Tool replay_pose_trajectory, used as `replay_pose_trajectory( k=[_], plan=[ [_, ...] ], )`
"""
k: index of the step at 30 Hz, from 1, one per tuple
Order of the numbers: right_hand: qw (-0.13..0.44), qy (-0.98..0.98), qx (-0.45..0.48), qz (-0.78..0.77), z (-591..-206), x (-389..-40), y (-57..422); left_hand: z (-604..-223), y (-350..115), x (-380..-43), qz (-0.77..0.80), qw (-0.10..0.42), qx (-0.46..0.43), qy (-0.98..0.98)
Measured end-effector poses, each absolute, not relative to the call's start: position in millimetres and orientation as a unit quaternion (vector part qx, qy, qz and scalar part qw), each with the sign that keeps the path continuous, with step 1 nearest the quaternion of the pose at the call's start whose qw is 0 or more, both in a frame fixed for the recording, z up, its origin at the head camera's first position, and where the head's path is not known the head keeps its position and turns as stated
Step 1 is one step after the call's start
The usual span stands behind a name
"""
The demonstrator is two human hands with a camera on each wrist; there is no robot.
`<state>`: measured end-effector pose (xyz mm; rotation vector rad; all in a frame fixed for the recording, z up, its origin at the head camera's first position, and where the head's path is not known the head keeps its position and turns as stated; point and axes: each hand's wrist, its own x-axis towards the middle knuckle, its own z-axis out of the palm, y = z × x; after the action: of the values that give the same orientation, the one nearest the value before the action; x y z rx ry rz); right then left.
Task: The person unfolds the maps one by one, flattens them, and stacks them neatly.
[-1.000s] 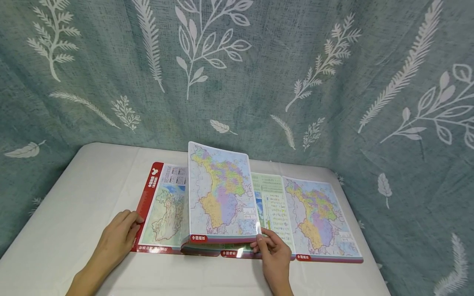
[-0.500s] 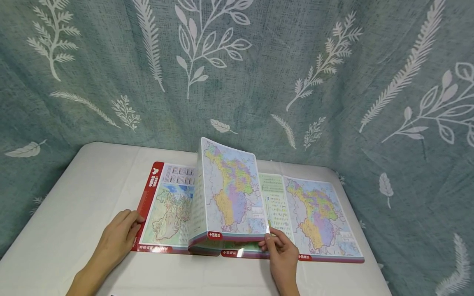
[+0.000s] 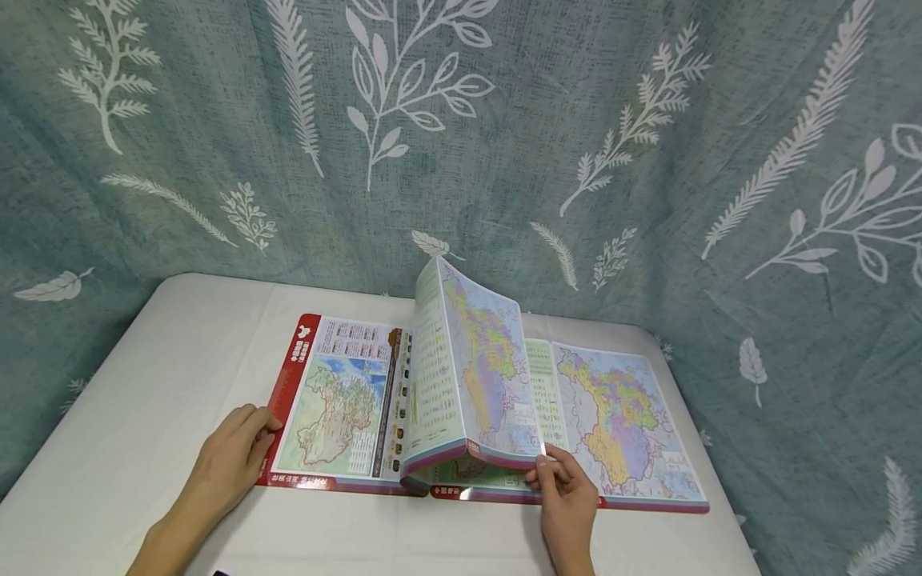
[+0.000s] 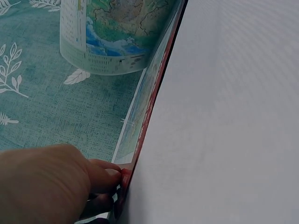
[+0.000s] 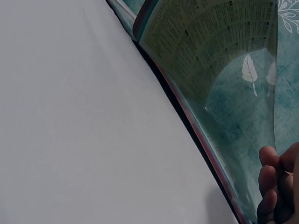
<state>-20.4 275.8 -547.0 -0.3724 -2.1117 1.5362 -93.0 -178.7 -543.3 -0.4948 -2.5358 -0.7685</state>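
Observation:
A glossy fold-out map (image 3: 346, 424) lies across the table, its red left margin (image 3: 288, 392) flat. Near the middle, a folded panel (image 3: 493, 360) stands tilted up, showing a coloured political map on its right face and printed text on its left. My right hand (image 3: 569, 496) pinches that panel's lower right corner; in the right wrist view, thumb and fingertips (image 5: 268, 175) meet at its edge. My left hand (image 3: 230, 452) holds the red margin at the lower left; in the left wrist view, its thumb (image 4: 105, 175) is on the red edge.
The map lies on a white-covered table (image 3: 346, 536). Behind it hangs a green-blue curtain (image 3: 504, 200) with white leaf prints. A flat right-hand map panel (image 3: 619, 424) extends toward the table's right side. A small dark item (image 3: 222, 573) shows at the bottom edge.
My right hand has moved right with the panel's corner, and the panel has turned more upright. More of the left-hand page and its strip of small pictures shows. The left hand stays put.

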Motion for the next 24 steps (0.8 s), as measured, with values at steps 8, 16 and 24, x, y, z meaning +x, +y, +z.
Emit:
replay_pose_trajectory(
  k=[8, 16, 24],
  plan=[
    [0.275, -0.793, -0.146, 0.523, -529.8, -16.4, 279.6, -542.9, -179.4, -93.4, -0.286, 0.218, -0.175, -0.917],
    [0.285, -0.802, -0.164, 0.499, -513.3, -10.8, 284.8, -544.1, -178.6, -92.0, -0.296, 0.210, -0.167, -0.917],
    [0.297, -0.798, -0.183, 0.492, -513.0, -7.0, 295.9, -543.0, -178.1, -92.0, -0.294, 0.204, -0.165, -0.919]
  ],
)
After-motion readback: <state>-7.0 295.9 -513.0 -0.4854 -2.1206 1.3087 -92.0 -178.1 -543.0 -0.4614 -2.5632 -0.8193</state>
